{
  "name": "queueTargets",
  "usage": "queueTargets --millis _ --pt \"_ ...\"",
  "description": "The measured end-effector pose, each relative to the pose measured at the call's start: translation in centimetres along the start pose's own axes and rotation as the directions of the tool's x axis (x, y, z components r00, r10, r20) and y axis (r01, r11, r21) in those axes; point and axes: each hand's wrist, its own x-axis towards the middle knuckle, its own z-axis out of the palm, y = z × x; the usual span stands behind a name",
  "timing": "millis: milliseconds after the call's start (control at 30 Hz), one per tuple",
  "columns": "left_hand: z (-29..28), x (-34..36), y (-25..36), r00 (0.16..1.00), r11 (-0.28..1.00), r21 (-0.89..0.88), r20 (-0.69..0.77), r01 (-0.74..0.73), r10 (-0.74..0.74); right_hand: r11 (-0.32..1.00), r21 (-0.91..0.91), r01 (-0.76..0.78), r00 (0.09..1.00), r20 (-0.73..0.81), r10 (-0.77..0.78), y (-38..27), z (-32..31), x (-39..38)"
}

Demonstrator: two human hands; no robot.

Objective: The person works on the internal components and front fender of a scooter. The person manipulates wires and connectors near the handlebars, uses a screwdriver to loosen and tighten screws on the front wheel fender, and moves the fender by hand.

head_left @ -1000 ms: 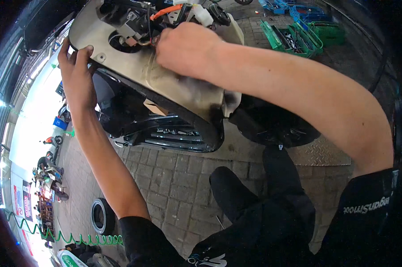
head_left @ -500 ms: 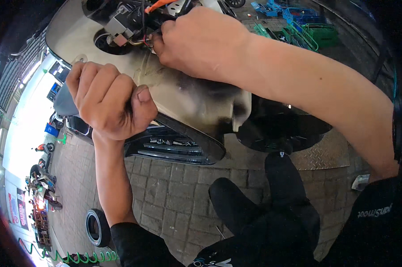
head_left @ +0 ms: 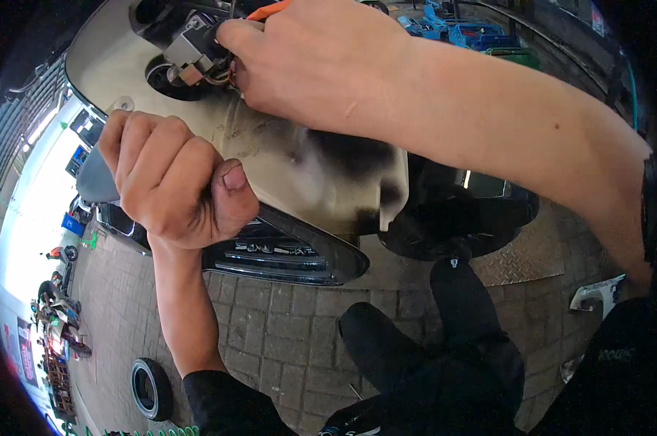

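The fingertips of a person's right hand [head_left: 299, 62] vanish behind its knuckles among wires [head_left: 223, 76], so whether they pinch anything cannot be told. The left hand [head_left: 176, 178] is clenched, thumb folded outside the fingers; its palm, and anything inside, is hidden. The right forearm sweeps in from the right edge, nearly level, the hand bent inward; the left forearm rises almost upright, its fist in front of a scooter's cream, black-smudged body panel [head_left: 270, 163]. Just left of the right hand, a silvery box-shaped electrical part [head_left: 192, 49] sits beside a round opening in the panel, near the top edge. An orange cable [head_left: 269, 10] is partly covered by the right hand. Farther out, a tire [head_left: 152, 389] lies on the paving [head_left: 277, 327], and blue toolboxes [head_left: 481, 35] stand half lost in shadow.
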Motion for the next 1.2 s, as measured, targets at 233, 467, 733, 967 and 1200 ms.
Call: queueTargets --millis 233,467,733,967,1200 --pt "-0.1 0.1 0.3 0.998 0.999 0.036 0.050 0.024 -0.026 1.000 -0.002 -0.025 0.985 -0.170 0.024 -0.6 2.9 -1.4" --pt "-1.1 0.1 0.8 0.986 0.993 0.087 0.138 0.079 -0.091 0.978 0.172 -0.120 0.988 -0.071 0.133 -1.2 2.1 -0.9" --pt "-0.5 0.2 0.2 0.999 1.000 0.007 0.046 0.018 -0.018 0.993 -0.077 0.084 0.995 0.068 -0.079 -0.2 -0.3 -0.2" --pt "-0.1 0.2 0.3 0.999 0.999 0.001 0.016 0.033 -0.033 0.975 -0.170 0.142 0.988 0.088 -0.128 0.7 -1.1 0.4" --pt "0.0 0.2 0.5 0.999 0.999 0.010 0.038 0.036 -0.037 0.974 -0.183 0.133 0.990 0.068 -0.122 1.0 -0.5 0.2"
